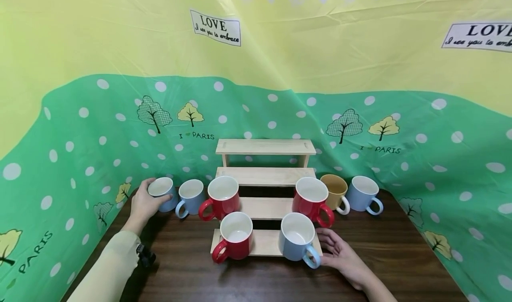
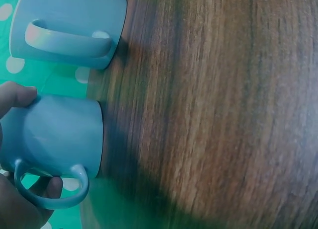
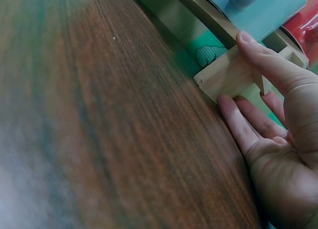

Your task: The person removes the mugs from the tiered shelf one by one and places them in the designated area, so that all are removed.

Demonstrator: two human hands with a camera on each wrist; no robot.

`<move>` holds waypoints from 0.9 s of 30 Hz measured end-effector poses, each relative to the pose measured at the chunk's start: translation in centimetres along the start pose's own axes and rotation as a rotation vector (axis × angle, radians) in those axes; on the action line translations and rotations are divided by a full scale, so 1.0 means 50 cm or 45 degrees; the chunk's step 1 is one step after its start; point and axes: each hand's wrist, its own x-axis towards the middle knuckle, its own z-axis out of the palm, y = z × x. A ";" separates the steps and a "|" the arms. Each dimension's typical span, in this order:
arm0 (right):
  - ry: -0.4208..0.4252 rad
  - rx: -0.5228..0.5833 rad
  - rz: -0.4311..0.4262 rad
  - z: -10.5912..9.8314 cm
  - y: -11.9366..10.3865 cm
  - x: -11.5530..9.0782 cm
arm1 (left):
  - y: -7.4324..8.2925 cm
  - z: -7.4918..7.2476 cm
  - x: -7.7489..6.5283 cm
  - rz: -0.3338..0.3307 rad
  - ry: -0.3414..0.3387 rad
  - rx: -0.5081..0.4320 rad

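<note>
Spreading across the lower view is a dark wood-grain table. Printed cloth is hanging behind and at both sides, showing yellow above, green with pale dots below, trees and "LOVE" labels. A stepped wooden rack is standing at centre, its two upper boards bearing nothing. Its lowest board is carrying a front red mug at left and a front blue mug at right; the next board up is holding a left red mug and a right red mug. Right of the rack, a mustard mug and a far-right blue mug are standing side by side.

Left hand: gripping the leftmost blue mug, fingers and thumb bracing opposite sides, one fingertip showing within the handle loop. A second blue mug is standing just beside it.

Right hand: grasping the rack's lower right end, thumb lying along the board's edge and fingers reaching the side panel, just beside the front blue mug.
</note>
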 end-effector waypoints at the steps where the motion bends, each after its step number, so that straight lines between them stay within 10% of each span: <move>1: -0.001 0.002 0.002 0.000 -0.001 0.000 | 0.000 0.000 0.000 -0.002 -0.004 0.000; 27: 0.001 0.002 0.012 0.000 0.000 0.000 | 0.078 -0.082 -0.004 0.165 -0.156 0.076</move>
